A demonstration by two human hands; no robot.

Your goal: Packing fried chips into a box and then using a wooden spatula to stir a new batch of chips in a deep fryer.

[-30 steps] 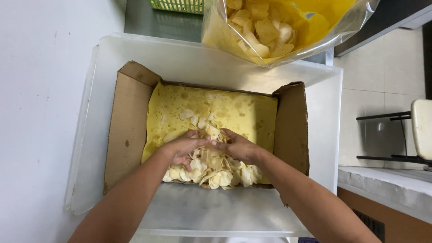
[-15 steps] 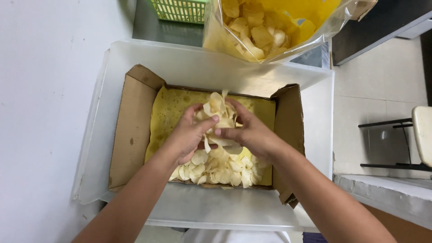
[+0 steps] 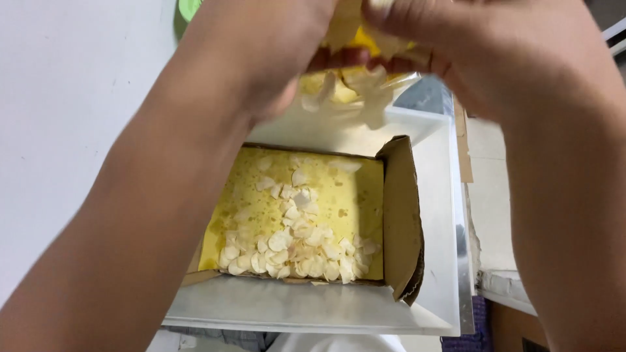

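Head view: left hand [image 3: 261, 58] and right hand [image 3: 476, 45] raised close to camera, both cupped together around a clump of pale, thin chips [image 3: 352, 91]. Below the hands: brown cardboard box lined with oily yellow paper [image 3: 401, 221], loose chips inside, set in a translucent plastic tub [image 3: 437, 261].

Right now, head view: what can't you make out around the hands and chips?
- Left hand and right hand: fingertips cut off by the top edge, motion-blurred.
- Clear bag: mostly hidden behind the hands.
- Cardboard box: left wall hidden by the left forearm.
- Chips: individual shapes too small.
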